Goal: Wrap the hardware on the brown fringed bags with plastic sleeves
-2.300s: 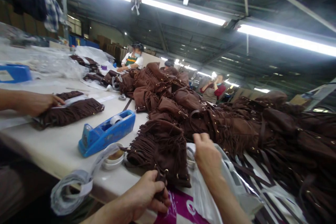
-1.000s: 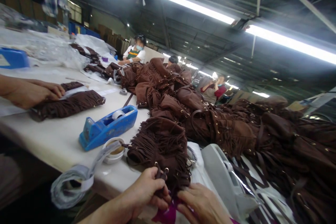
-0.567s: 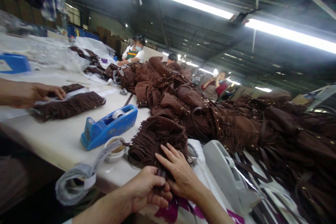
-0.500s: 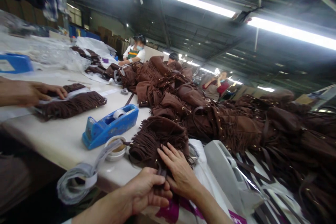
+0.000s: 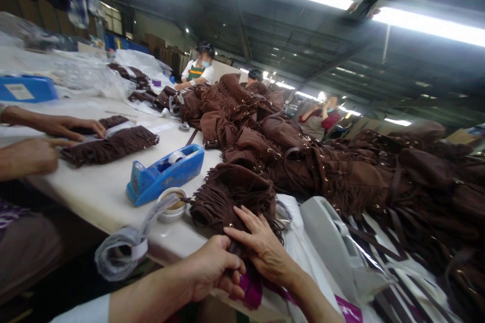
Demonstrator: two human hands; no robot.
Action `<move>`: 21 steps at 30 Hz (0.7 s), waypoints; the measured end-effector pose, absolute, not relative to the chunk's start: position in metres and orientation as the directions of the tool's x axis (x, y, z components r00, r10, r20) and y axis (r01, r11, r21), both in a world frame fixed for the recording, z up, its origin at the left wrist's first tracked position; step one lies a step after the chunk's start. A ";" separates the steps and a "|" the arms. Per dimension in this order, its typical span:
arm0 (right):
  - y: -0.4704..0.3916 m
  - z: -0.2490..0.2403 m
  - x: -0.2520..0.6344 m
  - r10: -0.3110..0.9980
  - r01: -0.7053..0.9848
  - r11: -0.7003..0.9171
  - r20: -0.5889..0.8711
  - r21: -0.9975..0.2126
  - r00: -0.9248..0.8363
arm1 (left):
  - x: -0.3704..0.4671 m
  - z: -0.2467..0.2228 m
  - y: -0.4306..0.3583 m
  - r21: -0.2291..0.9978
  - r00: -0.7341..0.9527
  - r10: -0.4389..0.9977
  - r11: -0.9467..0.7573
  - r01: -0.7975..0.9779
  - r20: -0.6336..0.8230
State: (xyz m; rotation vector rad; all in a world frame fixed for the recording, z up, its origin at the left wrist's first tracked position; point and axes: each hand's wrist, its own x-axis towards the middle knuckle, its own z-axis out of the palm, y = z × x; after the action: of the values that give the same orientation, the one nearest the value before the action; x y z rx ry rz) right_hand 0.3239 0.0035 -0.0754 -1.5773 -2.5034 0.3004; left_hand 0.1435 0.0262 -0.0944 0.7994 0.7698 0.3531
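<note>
A dark brown fringed bag [image 5: 242, 181] lies at the table's near edge in front of me. My right hand [image 5: 261, 242] rests on its near side, fingers stretched out over the leather. From the left, my left hand [image 5: 217, 270] is closed at the bag's near end, thumb against fingers on a short brown strap [image 5: 235, 248], mostly covered by both hands. Left of the bag stand a small white tub [image 5: 172, 207] and a blue tape dispenser [image 5: 166, 171]. A roll of clear strip [image 5: 119, 255] hangs off the table edge.
A heap of brown fringed bags [image 5: 288, 151] fills the table's middle and right. A grey plastic device [image 5: 329, 242] stands right of my hands. At left, a co-worker's hands [image 5: 71, 128] work on another fringed piece [image 5: 117, 144]. More people are behind the heap.
The view has shifted slightly. My right hand's fingers have moved a little on the bag, while my left hand keeps its pinch. A co-worker's second hand has come into view at left.
</note>
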 end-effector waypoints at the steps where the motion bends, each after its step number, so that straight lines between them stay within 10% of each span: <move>1: 0.003 -0.075 0.324 0.899 0.861 0.431 0.042 -0.270 -0.436 | 0.143 -0.095 0.026 0.756 0.689 0.544 0.655 0.009 -0.479; 21: 0.005 -0.063 0.329 0.907 0.692 0.413 0.201 -0.592 -0.370 | 0.136 -0.070 0.032 0.717 0.705 0.461 0.691 0.096 -0.539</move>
State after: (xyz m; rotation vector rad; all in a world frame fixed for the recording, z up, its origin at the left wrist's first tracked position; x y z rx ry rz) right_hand 0.3294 0.0052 -0.0630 -1.3555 -2.1721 0.5702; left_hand 0.1359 0.0322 -0.0703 0.7983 0.7781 0.2285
